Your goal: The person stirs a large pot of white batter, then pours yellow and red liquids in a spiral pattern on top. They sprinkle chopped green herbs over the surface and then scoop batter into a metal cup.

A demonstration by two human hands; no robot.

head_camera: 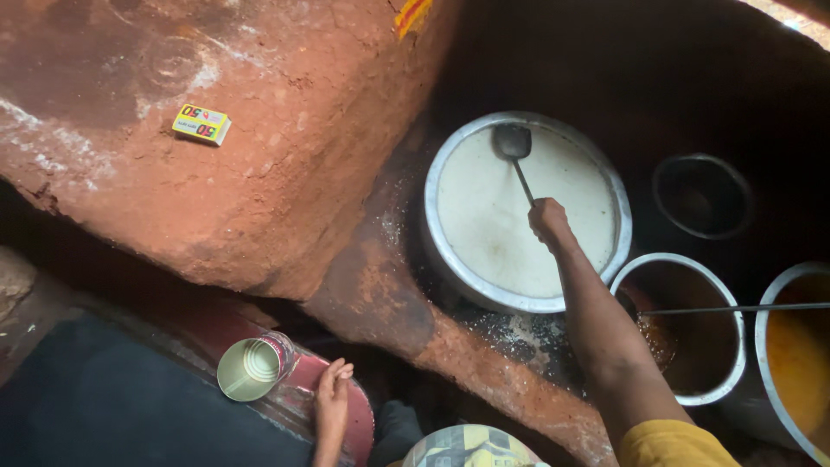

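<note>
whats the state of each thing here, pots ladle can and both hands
big pot: uncovered, full of whitish liquid
ladle: bowl dipped in the liquid, handle gripped
right hand: closed on the ladle handle
left hand: open, resting flat on a red surface
tin can: open, lying on its side
small dark pot: uncovered, contents unclear
matchbox: closed, lying flat on the clay ledge

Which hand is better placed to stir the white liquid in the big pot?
The right hand, I think. It grips the ladle whose bowl is in the big pot. The left hand rests low, beside the tin can, far from it.
</note>
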